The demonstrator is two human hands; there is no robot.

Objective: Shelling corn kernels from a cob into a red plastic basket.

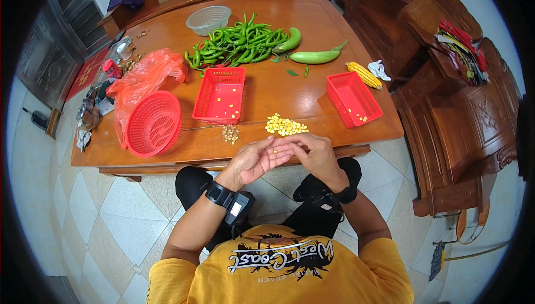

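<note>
My left hand [264, 157] is turned palm up at the table's near edge, with a small yellow corn kernel [275, 152] lying on its fingers. Over those fingers bends my right hand [315, 151], its fingertips touching or nearly touching the left hand; whether it pinches anything is hidden. Just beyond both hands lies a loose pile of yellow corn kernels [286, 125]. A smaller heap of brownish bits [230, 134] is to its left. Several kernels lie in the red rectangular basket [219, 91] at centre left, and a few in the red basket [349, 95] at right.
A round red basket [154, 124] stands beside a red plastic bag [146, 74]. Farther back are green chili peppers [238, 42], two green eggplants [316, 56] and a pale colander [209, 19]. A corn cob [363, 75] and crumpled tissue [378, 70] lie behind the right basket.
</note>
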